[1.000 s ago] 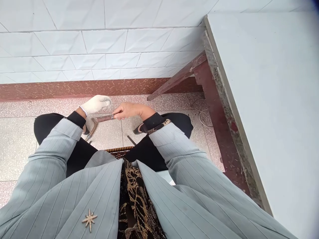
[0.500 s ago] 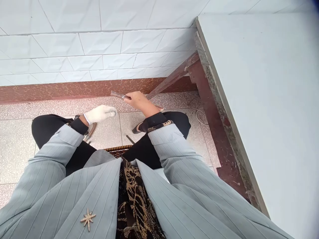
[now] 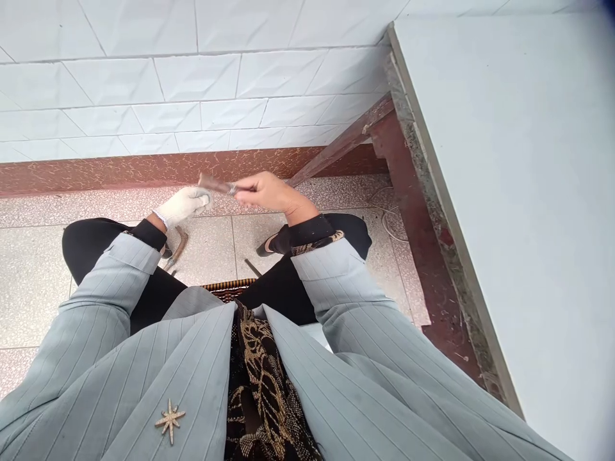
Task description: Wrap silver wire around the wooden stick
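My right hand, bare, is closed around one end of a short brown stick with a silvery binding near my fingers. The stick's other end points left, over the fingers of my left hand. That hand wears a white knit glove and is closed, thumb to the right; anything inside it is hidden. Whether the stick touches the glove I cannot tell. Below my left hand, a curved brown wooden piece with a pale lower end is near my left shoe.
A dark thin rod lies on the tiled floor between my feet. A woven rim shows at my lap. To the right stands a white-topped table with a reddish leg; thin cable lies beside it.
My right hand first swung the stick up and away from the curved piece, then brought it left beside the glove. My left hand dipped right and down, then moved back up and left.
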A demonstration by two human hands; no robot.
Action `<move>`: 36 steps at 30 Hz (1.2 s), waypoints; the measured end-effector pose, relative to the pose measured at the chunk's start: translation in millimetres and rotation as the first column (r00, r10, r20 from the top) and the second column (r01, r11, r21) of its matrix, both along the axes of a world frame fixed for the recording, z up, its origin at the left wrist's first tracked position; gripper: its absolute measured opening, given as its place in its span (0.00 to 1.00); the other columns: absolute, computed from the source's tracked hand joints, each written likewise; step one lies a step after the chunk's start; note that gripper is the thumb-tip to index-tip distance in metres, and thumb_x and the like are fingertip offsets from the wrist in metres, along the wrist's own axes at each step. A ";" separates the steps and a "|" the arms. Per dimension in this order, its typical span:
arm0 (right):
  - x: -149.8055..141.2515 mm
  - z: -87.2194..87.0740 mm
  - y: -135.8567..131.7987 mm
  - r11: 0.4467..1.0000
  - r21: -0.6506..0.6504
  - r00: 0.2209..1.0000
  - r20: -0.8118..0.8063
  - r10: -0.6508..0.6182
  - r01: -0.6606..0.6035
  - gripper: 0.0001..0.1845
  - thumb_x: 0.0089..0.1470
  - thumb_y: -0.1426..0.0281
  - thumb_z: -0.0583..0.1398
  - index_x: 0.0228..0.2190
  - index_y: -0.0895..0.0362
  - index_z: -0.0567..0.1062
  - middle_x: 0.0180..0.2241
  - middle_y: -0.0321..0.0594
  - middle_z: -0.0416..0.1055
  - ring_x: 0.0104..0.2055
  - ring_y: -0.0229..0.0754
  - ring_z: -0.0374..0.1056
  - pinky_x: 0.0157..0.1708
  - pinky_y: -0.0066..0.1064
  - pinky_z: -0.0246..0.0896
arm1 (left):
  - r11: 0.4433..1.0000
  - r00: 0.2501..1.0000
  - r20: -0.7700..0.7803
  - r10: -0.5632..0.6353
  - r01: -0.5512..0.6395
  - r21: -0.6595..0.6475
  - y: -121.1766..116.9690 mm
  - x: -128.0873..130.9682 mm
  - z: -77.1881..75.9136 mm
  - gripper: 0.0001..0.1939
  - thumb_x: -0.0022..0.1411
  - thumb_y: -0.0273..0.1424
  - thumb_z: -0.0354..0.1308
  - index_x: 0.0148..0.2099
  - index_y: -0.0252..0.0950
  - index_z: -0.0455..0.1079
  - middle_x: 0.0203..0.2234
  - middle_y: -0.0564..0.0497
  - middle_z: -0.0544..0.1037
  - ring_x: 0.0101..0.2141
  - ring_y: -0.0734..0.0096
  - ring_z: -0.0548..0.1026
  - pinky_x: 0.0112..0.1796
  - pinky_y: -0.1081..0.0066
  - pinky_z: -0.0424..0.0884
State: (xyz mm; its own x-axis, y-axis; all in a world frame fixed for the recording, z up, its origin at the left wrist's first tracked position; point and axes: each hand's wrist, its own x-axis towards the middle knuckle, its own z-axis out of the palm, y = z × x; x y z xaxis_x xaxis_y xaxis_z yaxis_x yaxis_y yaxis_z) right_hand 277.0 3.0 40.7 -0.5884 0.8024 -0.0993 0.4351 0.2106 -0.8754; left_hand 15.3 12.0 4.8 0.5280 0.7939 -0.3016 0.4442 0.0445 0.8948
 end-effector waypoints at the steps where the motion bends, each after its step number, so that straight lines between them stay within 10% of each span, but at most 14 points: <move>1: 3.8 -0.2 2.4 0.994 -0.019 0.992 -0.057 -0.112 0.111 0.09 0.62 0.68 0.59 0.31 0.59 0.75 0.25 0.32 0.66 0.26 0.33 0.59 0.29 0.28 0.51 | 0.999 0.999 0.031 -0.031 0.032 -0.032 -1.5 0.9 -0.5 0.08 0.67 0.33 0.56 0.37 0.34 0.71 0.23 0.55 0.67 0.23 0.76 0.62 0.27 0.73 0.58; 5: 3.1 -8.8 10.7 0.910 -0.051 0.910 -0.032 -0.412 0.411 0.12 0.65 0.69 0.58 0.29 0.58 0.71 0.24 0.34 0.66 0.25 0.34 0.58 0.28 0.28 0.53 | 0.979 0.978 0.068 -0.197 0.200 -0.034 -11.1 12.0 -0.3 0.12 0.70 0.37 0.55 0.40 0.33 0.74 0.23 0.56 0.65 0.23 0.75 0.62 0.27 0.73 0.58; 9: -3.8 -22.0 17.7 0.906 0.154 0.854 0.301 -0.424 0.395 0.10 0.64 0.70 0.61 0.29 0.60 0.75 0.27 0.38 0.69 0.29 0.37 0.60 0.32 0.32 0.50 | 0.939 0.945 -0.026 -0.325 0.326 0.112 -20.2 23.3 5.1 0.14 0.68 0.39 0.57 0.40 0.34 0.76 0.29 0.52 0.74 0.29 0.74 0.68 0.34 0.72 0.65; 15: -16.9 -39.5 10.9 0.992 0.071 0.772 0.635 0.034 -0.102 0.11 0.64 0.69 0.62 0.32 0.61 0.81 0.28 0.40 0.71 0.29 0.38 0.59 0.32 0.33 0.48 | 0.936 0.959 -0.094 -0.269 0.283 0.209 -18.0 14.9 11.2 0.14 0.67 0.39 0.53 0.38 0.34 0.74 0.29 0.53 0.75 0.31 0.73 0.70 0.39 0.70 0.67; 23: -28.9 -25.4 -4.7 0.888 -0.218 0.849 0.270 0.454 -0.405 0.09 0.60 0.73 0.62 0.27 0.59 0.76 0.21 0.29 0.65 0.24 0.33 0.58 0.30 0.28 0.49 | 0.986 0.994 -0.110 0.021 -0.003 0.165 -1.9 3.0 4.3 0.08 0.64 0.33 0.53 0.36 0.35 0.71 0.22 0.56 0.67 0.24 0.75 0.62 0.28 0.72 0.59; 30: 5.8 -4.4 7.1 0.979 -0.116 0.982 -0.064 -0.175 0.167 0.10 0.64 0.70 0.60 0.29 0.59 0.73 0.25 0.34 0.70 0.24 0.32 0.61 0.26 0.26 0.55 | 0.998 0.999 0.002 -0.038 0.038 0.058 -7.3 15.5 -5.1 0.09 0.66 0.32 0.54 0.34 0.34 0.71 0.22 0.55 0.68 0.25 0.76 0.64 0.30 0.72 0.61; 36: -6.4 -21.1 15.5 0.913 -0.011 0.891 0.220 -0.396 0.408 0.12 0.65 0.71 0.60 0.28 0.59 0.73 0.25 0.37 0.69 0.26 0.36 0.62 0.29 0.31 0.53 | 0.981 0.981 -0.024 -0.192 0.192 0.005 -22.2 26.7 4.9 0.12 0.69 0.36 0.55 0.37 0.34 0.73 0.26 0.53 0.70 0.26 0.76 0.66 0.29 0.74 0.63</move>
State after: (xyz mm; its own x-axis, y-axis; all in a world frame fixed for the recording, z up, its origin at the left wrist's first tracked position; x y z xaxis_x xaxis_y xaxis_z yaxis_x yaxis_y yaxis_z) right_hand 270.6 18.6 19.6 -0.1772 0.9556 -0.2355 0.6461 -0.0676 -0.7603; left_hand 42.0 -10.2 9.7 0.6639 0.6805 -0.3101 0.4644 -0.0502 0.8842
